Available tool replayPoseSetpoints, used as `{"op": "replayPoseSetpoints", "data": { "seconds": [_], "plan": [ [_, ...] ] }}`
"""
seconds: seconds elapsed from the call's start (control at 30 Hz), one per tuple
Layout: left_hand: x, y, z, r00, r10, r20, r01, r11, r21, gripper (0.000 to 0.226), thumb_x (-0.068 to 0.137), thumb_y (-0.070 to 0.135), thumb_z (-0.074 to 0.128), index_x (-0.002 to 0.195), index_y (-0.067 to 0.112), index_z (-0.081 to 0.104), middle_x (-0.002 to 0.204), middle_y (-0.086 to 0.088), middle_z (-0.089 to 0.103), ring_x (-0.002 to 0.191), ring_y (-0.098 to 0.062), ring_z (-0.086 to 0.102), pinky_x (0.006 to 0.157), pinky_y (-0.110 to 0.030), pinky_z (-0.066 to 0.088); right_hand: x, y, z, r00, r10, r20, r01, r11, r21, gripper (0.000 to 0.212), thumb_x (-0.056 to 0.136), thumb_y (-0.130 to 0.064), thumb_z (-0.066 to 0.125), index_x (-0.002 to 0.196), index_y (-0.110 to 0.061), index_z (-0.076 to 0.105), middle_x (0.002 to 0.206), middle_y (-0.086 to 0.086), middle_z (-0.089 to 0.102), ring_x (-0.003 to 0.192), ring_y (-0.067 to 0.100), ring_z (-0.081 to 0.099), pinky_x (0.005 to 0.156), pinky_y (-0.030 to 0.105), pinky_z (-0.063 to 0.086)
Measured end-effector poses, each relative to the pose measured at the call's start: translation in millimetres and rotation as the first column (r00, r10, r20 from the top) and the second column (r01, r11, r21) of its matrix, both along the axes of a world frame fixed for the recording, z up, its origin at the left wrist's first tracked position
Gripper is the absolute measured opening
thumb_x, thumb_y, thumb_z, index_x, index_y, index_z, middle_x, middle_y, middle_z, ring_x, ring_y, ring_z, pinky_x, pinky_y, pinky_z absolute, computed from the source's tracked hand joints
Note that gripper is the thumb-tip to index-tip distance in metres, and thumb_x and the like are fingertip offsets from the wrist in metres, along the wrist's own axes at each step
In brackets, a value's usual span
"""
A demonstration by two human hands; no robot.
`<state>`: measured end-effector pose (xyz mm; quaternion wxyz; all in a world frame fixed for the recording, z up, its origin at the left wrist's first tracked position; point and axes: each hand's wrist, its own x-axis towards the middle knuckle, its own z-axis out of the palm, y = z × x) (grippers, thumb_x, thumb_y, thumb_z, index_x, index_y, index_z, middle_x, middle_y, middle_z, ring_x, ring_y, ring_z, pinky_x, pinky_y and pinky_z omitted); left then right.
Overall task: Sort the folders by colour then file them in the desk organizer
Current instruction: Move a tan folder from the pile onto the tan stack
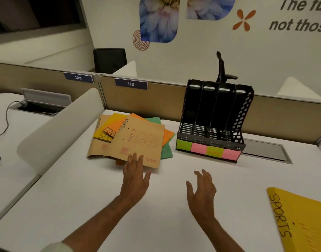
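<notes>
Left hand (135, 176), open, is reaching onto the tan folder (137, 140) topping the mixed pile. Right hand (201, 190) is hovering open, empty. Best taking one folder only, leaving the pile squared.

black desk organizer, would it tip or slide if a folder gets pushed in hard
The tall black slotted plastic desk organizer is empty, so probably light and apt to slide on the smooth white desk. Its height over a narrow base suggests that it might rock backward.

White desk (101, 197): folder pile (136, 139), organizer (214, 128), yellow folder (305, 220).
</notes>
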<state>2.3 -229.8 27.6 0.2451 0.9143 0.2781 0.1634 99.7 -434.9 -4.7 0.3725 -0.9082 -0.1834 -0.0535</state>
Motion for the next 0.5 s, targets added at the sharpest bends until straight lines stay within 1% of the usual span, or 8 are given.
{"op": "replayPoseSetpoints", "data": {
  "seconds": [0.07,0.17,0.3,0.4,0.5],
  "plan": [
    [-1.5,29.4,1.2,1.000,0.004,0.000,-0.004,1.000,0.015,0.065,0.102,0.035,0.047,0.157,0.011,0.021,0.167,-0.011,0.007,0.155,-0.026,-0.003,0.124,-0.042,0.004,-4.3,29.2,2.7,1.000,0.023,0.007,-0.023,1.000,-0.020,0.045,0.093,-0.019,0.066,0.135,-0.007,0.055,0.151,0.015,0.042,0.146,0.032,0.030,0.116,0.050,0.026],
    [3.8,83.4,-2.7,0.999,0.019,-0.029,-0.019,1.000,0.014,0.064,0.102,0.035,0.049,0.156,0.011,0.024,0.167,-0.011,0.011,0.155,-0.027,0.000,0.124,-0.045,0.007,-6.0,81.8,5.3,0.999,0.037,-0.005,-0.037,0.998,-0.059,0.047,0.095,-0.023,0.062,0.139,-0.010,0.051,0.156,0.012,0.036,0.149,0.029,0.023,0.119,0.045,0.021],
    [6.6,106.8,-5.0,0.996,0.077,-0.053,-0.078,0.997,-0.008,0.063,0.101,0.034,0.052,0.155,0.012,0.027,0.166,-0.012,0.016,0.154,-0.030,0.003,0.123,-0.048,0.008,-5.1,101.4,3.3,0.995,0.084,-0.055,-0.090,0.989,-0.116,0.051,0.099,-0.030,0.055,0.145,-0.016,0.043,0.162,0.006,0.026,0.152,0.023,0.014,0.121,0.039,0.016],
    [2.2,121.2,-9.8,0.990,0.124,-0.075,-0.125,0.992,-0.016,0.064,0.100,0.034,0.052,0.154,0.010,0.028,0.164,-0.015,0.019,0.154,-0.032,0.004,0.123,-0.049,0.009,-8.5,107.9,-0.7,0.987,0.119,-0.107,-0.132,0.984,-0.116,0.053,0.099,-0.033,0.055,0.147,-0.019,0.040,0.163,0.002,0.022,0.153,0.020,0.012,0.121,0.038,0.018],
    [2.9,142.1,-15.8,0.981,0.166,-0.100,-0.171,0.984,-0.041,0.064,0.100,0.034,0.053,0.153,0.008,0.028,0.164,-0.017,0.019,0.154,-0.033,0.005,0.123,-0.049,0.011,-2.8,121.5,-3.3,0.978,0.143,-0.151,-0.158,0.983,-0.091,0.054,0.097,-0.035,0.057,0.147,-0.021,0.038,0.163,0.001,0.024,0.151,0.019,0.017,0.119,0.037,0.024]
  ]
}}
